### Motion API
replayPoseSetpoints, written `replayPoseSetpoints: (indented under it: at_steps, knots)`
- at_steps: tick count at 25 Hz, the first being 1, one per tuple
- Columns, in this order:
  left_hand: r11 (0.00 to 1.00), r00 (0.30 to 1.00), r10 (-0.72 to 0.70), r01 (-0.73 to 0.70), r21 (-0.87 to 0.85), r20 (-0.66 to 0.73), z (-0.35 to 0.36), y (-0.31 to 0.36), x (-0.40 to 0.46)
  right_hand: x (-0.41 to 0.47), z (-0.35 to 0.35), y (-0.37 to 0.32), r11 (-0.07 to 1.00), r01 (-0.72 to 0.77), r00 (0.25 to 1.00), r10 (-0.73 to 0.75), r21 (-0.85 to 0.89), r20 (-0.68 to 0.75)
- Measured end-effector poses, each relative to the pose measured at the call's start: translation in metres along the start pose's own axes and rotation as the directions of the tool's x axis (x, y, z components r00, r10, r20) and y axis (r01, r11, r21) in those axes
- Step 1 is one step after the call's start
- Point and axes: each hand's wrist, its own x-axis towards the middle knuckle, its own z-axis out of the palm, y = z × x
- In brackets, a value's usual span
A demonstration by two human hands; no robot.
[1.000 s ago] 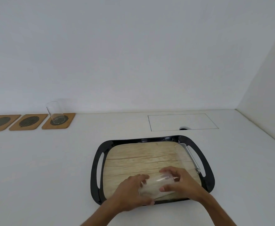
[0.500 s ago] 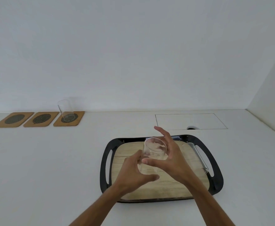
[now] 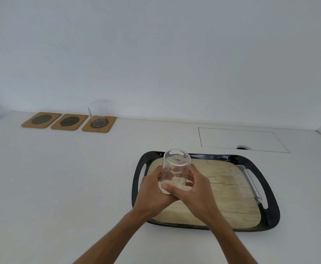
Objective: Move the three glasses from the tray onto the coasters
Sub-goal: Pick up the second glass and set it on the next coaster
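Both my hands hold one clear glass upright above the left part of the black-rimmed wooden tray. My left hand wraps its left side and my right hand its right side and base. Another clear glass lies on its side along the tray's right edge. Three cork coasters sit in a row at the back left: the left coaster and the middle coaster are bare, and the right coaster carries an upright glass.
The white counter meets a wall at the back and another on the right. A thin rectangular outline with a small dark hole is set into the counter behind the tray.
The glass has come up off the tray's front and now stands upright in both hands, shifted toward the tray's left side. My view has swung to the left.
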Motion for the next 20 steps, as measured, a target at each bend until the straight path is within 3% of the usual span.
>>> replayPoseSetpoints:
  at_steps: [8, 12, 16, 20]
  knots:
    - [1.000, 0.998, -0.018, 0.017, 0.015, 0.061, -0.046, -0.028, -0.003, 0.015, 0.050, -0.012, 0.998, -0.019, 1.000, 0.020, -0.053, 0.021]
    - [0.999, 0.990, -0.042, 0.038, 0.031, 0.132, -0.114, -0.063, 0.007, 0.038, 0.113, -0.042, 0.994, -0.021, 1.000, 0.023, -0.109, 0.014]
    - [0.969, 0.985, -0.146, 0.124, 0.214, 0.089, -0.198, -0.139, 0.008, 0.064, 0.190, -0.064, 0.997, -0.031, 0.998, 0.035, -0.075, 0.045]
    - [0.917, 0.980, -0.190, 0.154, 0.367, 0.063, -0.230, -0.166, -0.001, 0.070, 0.194, -0.058, 0.998, -0.052, 0.998, 0.053, -0.022, 0.027]
